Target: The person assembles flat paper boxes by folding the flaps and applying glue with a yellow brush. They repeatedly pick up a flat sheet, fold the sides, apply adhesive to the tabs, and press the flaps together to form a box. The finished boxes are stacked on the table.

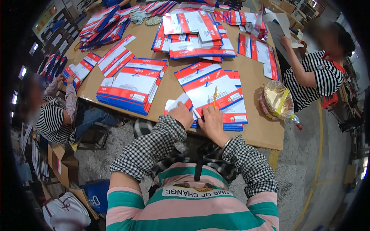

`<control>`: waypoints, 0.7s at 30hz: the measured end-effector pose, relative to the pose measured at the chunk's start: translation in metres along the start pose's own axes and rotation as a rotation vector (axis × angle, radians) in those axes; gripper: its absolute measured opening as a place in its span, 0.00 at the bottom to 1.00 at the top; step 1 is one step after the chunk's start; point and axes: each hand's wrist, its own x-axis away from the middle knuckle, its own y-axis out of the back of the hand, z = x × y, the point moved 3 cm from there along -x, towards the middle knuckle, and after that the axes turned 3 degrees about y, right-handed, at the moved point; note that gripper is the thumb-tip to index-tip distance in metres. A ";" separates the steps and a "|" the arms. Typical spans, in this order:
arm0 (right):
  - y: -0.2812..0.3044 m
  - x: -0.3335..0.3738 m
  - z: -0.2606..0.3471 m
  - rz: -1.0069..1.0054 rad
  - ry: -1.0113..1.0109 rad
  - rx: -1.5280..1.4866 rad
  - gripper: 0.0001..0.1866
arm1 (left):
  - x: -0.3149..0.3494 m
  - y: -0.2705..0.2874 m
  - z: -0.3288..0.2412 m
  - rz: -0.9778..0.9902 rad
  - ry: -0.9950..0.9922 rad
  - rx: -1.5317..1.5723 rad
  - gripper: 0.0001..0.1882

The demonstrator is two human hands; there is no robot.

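Before me on the table lies a pile of flat printed cardboard sleeves [211, 91] in red, white and blue. My left hand [182, 116] is closed on the turned-up near-left flap of the top sleeve. At the sleeve's near edge is my right hand [212, 123], its fingers bent over the cardboard. A thin yellow pen-like tool [215, 96] sticks up from between those fingers; its lower end is hidden. To the left of my hands stands a neat stack of similar sleeves [131, 82].
More heaps of sleeves [196, 34] cover the far side of the brown table [262, 133]. A plastic-wrapped round container [276, 99] stands at the right edge. One person [58, 111] handles sleeves at the left; another [314, 73] holds a sheet at the right.
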 end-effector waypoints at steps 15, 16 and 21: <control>0.060 -0.003 0.028 -0.120 0.110 -0.164 0.16 | 0.054 -0.023 0.059 -0.424 -0.013 0.778 0.22; 0.060 -0.004 0.027 -0.112 0.111 -0.168 0.15 | 0.057 -0.018 0.053 -0.422 -0.011 0.738 0.23; 0.055 -0.014 0.021 -0.214 0.119 -0.138 0.12 | 0.042 -0.006 0.043 -0.468 -0.158 0.322 0.42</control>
